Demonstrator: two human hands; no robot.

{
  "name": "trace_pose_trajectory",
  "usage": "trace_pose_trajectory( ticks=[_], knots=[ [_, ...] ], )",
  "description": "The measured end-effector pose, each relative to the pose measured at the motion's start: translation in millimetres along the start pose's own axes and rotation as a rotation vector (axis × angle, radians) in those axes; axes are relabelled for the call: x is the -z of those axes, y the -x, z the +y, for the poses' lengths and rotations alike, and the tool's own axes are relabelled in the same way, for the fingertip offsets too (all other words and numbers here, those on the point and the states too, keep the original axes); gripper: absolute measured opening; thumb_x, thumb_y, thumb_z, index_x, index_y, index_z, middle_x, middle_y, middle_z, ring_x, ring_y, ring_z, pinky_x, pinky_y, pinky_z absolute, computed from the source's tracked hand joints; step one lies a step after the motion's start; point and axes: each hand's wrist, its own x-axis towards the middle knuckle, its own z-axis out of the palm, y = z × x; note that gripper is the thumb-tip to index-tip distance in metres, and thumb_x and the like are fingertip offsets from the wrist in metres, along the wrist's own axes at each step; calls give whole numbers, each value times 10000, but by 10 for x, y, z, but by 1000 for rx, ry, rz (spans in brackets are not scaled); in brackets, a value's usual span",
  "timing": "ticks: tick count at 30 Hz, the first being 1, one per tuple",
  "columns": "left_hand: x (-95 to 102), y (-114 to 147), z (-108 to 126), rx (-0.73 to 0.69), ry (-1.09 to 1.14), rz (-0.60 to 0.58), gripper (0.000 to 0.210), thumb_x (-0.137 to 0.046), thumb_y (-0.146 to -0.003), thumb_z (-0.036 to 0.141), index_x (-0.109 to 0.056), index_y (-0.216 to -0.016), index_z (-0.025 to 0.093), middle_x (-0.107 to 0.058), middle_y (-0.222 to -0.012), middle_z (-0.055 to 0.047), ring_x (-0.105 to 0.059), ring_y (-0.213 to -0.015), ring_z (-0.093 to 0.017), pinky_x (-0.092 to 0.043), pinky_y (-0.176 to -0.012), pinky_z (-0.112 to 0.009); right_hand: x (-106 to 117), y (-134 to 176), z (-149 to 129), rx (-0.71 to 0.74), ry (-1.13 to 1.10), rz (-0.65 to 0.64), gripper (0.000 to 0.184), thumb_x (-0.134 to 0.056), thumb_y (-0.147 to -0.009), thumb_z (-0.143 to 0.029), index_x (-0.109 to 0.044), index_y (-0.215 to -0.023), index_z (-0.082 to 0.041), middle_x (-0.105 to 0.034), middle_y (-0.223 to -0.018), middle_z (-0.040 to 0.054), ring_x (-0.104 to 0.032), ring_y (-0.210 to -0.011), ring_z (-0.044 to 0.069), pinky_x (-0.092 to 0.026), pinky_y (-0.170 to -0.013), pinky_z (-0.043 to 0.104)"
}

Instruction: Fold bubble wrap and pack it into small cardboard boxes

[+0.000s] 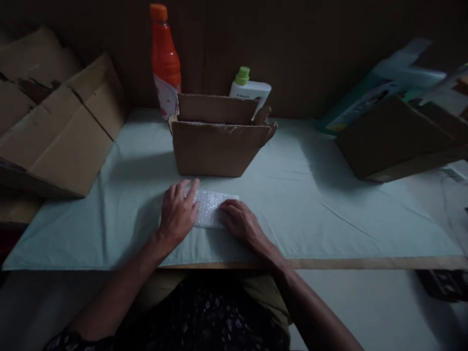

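Note:
A small flat piece of bubble wrap (pixel 210 208) lies on the pale green cloth, close to the table's front edge. Whether anything is inside it cannot be made out. At its left end is my left hand (pixel 178 210), with the fingers spread and the thumb touching the wrap's edge. Over the right end, my right hand (pixel 242 221) has its fingers bent together and pressed on the wrap; its thumb is hidden. Just beyond both hands stands an open cardboard box (pixel 215 149), its top flaps up.
Behind the box stand an orange bottle (pixel 165 58) and a white bottle with a green cap (pixel 251 88). Large cardboard boxes (pixel 65 127) fill the left side. Rightward are a tilted carton (pixel 398 136) and a blurred teal bottle (pixel 373 88). Green cloth (pixel 325 215) covers the table.

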Motion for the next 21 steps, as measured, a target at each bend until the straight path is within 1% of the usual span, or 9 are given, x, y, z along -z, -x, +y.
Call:
trace_pose_trajectory(
  ticks=[3, 5, 7, 9, 12, 15, 17, 19, 21],
  knots=[
    [-98, 78, 5, -170, 10, -140, 484, -567, -909, 212, -573, -1392, 204, -524, -1504, -149, -426, -1420, -340, -328, -1167, -528, -2, -4, 30, 11, -15, -12, 273, -616, -870, -174, -717, -1122, -207, -695, -1165, 123, -643, -1080, 259, -531, -968, 448],
    [-181, 110, -25, -168, 20, -220, 463, -559, -922, 232, -585, -1383, 202, -524, -1510, -145, -419, -1432, -333, -318, -1178, -532, 23, -7, 58, 17, -74, -12, 270, -623, -863, -189, -720, -1113, -216, -695, -1178, 114, -645, -1092, 251, -528, -974, 434],
    [-245, 124, -60, -142, 33, -244, 470, -561, -925, 245, -579, -1393, 204, -516, -1521, -140, -409, -1443, -326, -313, -1185, -525, 78, 1, 93, 0, -165, -12, 233, -632, -862, -231, -726, -1075, -220, -708, -1163, 97, -660, -1078, 236, -535, -955, 403],
    [-273, 128, -84, -130, 54, -244, 472, -567, -920, 245, -583, -1390, 215, -520, -1519, -130, -408, -1445, -320, -305, -1193, -522, 172, 21, 124, -102, -218, 29, 208, -615, -875, -284, -723, -1040, -214, -735, -1072, 79, -691, -971, 214, -557, -858, 358],
    [-251, 134, -112, -102, 99, -176, 466, -593, -903, 274, -601, -1365, 216, -506, -1524, -133, -412, -1437, -323, -316, -1190, -514, 347, 42, 123, -349, -101, 102, 246, -590, -899, -360, -713, -1043, -203, -750, -882, 56, -691, -764, 199, -524, -682, 313],
    [-177, 133, -172, 0, 100, 14, 498, -597, -900, 353, -588, -1358, 156, -493, -1509, -189, -432, -1406, -348, -346, -1162, -515, 433, -8, 39, -479, 114, 42, 335, -624, -896, -452, -708, -1097, -197, -763, -831, 73, -701, -765, 238, -472, -640, 315],
    [-117, 111, -224, 127, 47, 87, 548, -602, -886, 381, -562, -1364, 116, -581, -1390, -225, -517, -1302, -371, -396, -1098, -528, 403, -76, -36, -514, 210, 3, 421, -644, -891, -461, -674, -1203, -180, -776, -870, 92, -711, -814, 265, -453, -638, 320],
    [-55, 72, -263, 259, -27, 43, 598, -633, -848, 364, -536, -1372, 94, -676, -1209, -219, -597, -1157, -381, -449, -1004, -512, 336, -137, -92, -514, 245, -11, 496, -664, -878, -383, -608, -1318, -161, -778, -905, 91, -710, -831, 264, -441, -640, 318],
    [1, 30, -266, 342, -68, -79, 640, -649, -823, 334, -504, -1390, 73, -718, -1060, -193, -642, -1041, -370, -477, -917, -470, 281, -156, -107, -490, 215, -14, 546, -666, -853, -284, -558, -1373, -156, -769, -883, 65, -701, -798, 237, -433, -639, 305]
  ],
)
